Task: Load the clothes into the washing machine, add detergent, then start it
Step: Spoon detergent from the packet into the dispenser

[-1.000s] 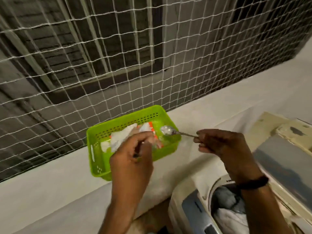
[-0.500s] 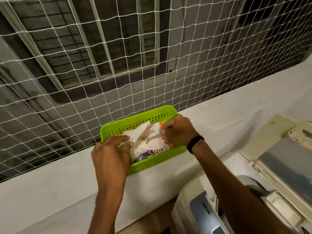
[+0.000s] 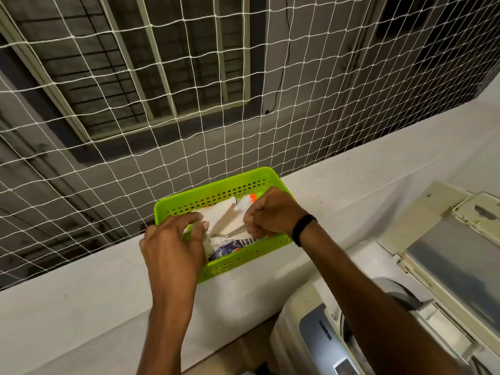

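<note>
**Spoon dipped into detergent packet**

At centre frame, left hand (image 3: 173,247) with fingers pinching open white detergent packet (image 3: 224,239) inside perforated lime-green plastic basket (image 3: 216,190) on white ledge (image 3: 81,288). Right hand (image 3: 270,212) clenched around metal spoon (image 3: 230,233), bowl inside packet. Lower right, open-lidded cream washing machine (image 3: 319,334).

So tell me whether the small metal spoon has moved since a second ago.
Yes. The small metal spoon, held in the right hand, went from above the green plastic basket's right rim down into the detergent packet inside it.
</note>
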`<action>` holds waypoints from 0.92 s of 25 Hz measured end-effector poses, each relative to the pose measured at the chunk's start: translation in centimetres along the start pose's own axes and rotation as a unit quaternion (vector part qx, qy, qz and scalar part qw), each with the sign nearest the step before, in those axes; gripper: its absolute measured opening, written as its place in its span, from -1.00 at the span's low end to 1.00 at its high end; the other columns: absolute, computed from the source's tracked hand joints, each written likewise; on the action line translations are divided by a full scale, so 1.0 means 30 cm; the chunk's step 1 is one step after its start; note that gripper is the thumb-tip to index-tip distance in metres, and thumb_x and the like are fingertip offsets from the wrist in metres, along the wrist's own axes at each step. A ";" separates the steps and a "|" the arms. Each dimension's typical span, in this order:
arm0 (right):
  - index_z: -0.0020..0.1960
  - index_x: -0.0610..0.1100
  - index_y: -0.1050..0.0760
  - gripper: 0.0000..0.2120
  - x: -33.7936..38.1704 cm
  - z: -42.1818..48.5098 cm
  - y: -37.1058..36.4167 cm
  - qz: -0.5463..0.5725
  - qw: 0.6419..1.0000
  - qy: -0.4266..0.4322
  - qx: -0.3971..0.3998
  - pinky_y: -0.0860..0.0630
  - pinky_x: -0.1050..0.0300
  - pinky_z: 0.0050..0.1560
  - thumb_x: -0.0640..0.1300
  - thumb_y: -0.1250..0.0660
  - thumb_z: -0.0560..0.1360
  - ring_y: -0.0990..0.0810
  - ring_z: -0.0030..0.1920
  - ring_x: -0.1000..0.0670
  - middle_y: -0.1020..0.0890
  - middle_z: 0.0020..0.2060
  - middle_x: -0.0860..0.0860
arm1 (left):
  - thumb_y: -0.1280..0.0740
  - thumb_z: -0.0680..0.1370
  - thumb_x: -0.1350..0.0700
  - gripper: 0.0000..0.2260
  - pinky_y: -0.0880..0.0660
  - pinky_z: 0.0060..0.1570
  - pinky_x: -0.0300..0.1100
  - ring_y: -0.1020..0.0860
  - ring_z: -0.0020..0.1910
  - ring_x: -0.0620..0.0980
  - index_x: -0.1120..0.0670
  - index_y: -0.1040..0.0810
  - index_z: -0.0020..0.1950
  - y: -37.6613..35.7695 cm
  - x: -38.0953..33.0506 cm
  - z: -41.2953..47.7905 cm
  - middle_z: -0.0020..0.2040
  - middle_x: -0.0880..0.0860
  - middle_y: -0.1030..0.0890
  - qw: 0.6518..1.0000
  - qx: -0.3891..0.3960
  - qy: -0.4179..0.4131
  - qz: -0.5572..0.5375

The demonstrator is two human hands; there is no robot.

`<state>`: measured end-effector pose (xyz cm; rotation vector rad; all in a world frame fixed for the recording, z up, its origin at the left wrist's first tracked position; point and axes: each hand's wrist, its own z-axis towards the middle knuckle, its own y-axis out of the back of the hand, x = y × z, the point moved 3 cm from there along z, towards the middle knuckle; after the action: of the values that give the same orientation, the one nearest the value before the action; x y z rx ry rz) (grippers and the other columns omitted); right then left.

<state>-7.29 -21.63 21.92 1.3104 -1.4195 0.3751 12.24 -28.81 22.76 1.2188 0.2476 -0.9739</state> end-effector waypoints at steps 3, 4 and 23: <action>-0.35 -0.34 -0.52 -0.93 0.001 -0.011 0.010 0.075 0.997 -0.021 0.026 -0.49 0.10 -0.35 -0.34 -0.29 0.28 -0.51 -0.42 -0.11 -0.48 -0.45 -0.16 | -0.50 0.46 0.06 -0.92 -0.51 -0.02 0.06 -0.53 -0.16 0.11 -0.04 -0.72 -0.06 0.013 -0.005 -0.004 -0.08 0.03 -0.72 1.000 -0.007 0.003 -0.014; -0.41 -0.30 -0.47 -0.94 0.002 -0.019 0.021 0.089 0.995 -0.018 0.028 -0.46 0.12 -0.37 -0.31 -0.27 0.21 -0.47 -0.45 -0.09 -0.45 -0.46 -0.15 | -0.50 0.46 0.06 -0.92 -0.51 -0.04 0.03 -0.53 -0.16 0.11 -0.03 -0.72 -0.06 0.017 -0.008 -0.006 -0.08 0.04 -0.72 1.000 -0.008 0.005 -0.016; 0.10 -0.58 -0.49 -0.81 -0.261 -0.416 0.413 0.298 0.949 0.003 -0.105 -0.63 0.20 -0.32 -0.49 -0.25 0.52 -0.70 -0.32 -0.03 -0.68 -0.31 -0.15 | -0.39 0.57 0.06 -0.91 -0.44 -0.12 -0.22 -0.54 -0.19 0.00 -0.05 -0.68 0.01 -0.058 -0.270 -0.130 -0.05 -0.08 -0.66 0.978 -0.006 -0.032 -0.204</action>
<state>-13.40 -3.59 24.79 0.6853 -1.7855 0.6041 7.41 -21.43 25.28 1.1446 0.4635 -1.3619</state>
